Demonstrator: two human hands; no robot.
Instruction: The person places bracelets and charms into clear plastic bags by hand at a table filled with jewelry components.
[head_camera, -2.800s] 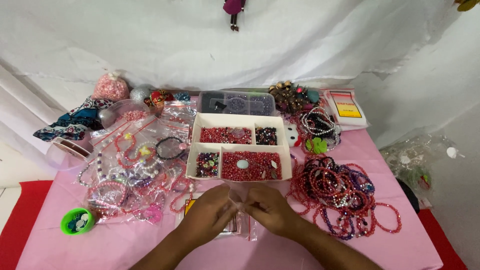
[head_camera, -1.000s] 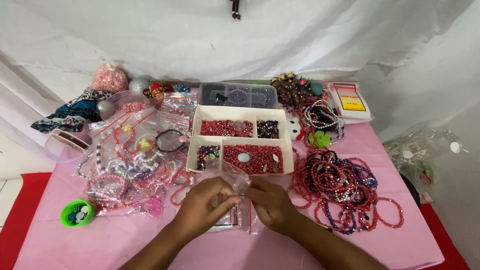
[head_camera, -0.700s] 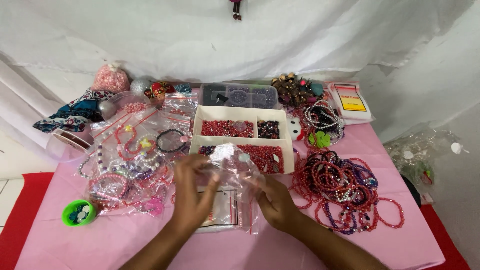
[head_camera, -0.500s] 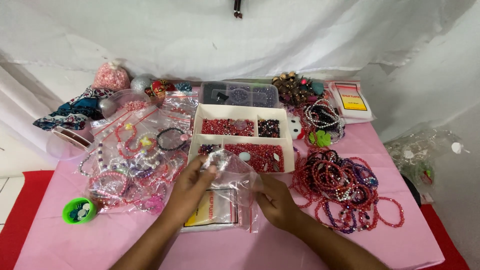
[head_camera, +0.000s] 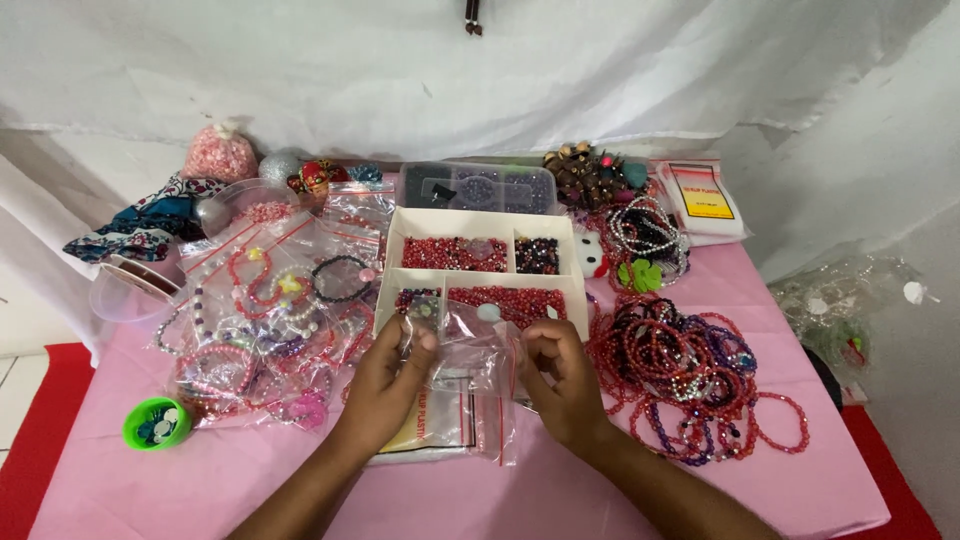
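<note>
A bead-worker's table draped in pink cloth (head_camera: 250, 480) is being seen from above, and it is being read here from left to right. At the far left edge, a small green cup (head_camera: 155, 422) is sitting near a clear round container (head_camera: 130, 288), with a blue patterned fabric (head_camera: 150, 225) and a tied bag of pink beads (head_camera: 220, 155) lying behind them. Beside these, a heap of clear bags of bracelets (head_camera: 265, 320) is spread toward the centre. In the middle, a small clear zip bag (head_camera: 470, 345) is being held up just above the table, in front of the near edge of a white divided tray (head_camera: 480, 275) filled with red and dark beads. The bag is being pinched at its left top corner by the left hand (head_camera: 390, 380), thumb closed against the fingers, and it is being gripped along its right edge by the right hand (head_camera: 560, 375), fingers curled in on the plastic. Under the hands, a flat stack of more zip bags (head_camera: 440, 430) is lying on the cloth. Behind the tray, a dark lidded organiser box (head_camera: 478, 187) is standing. To the right, a large pile of beaded bracelets (head_camera: 690, 375) is resting just beside the right hand, and a white packet (head_camera: 705, 200) is lying at the back.
</note>
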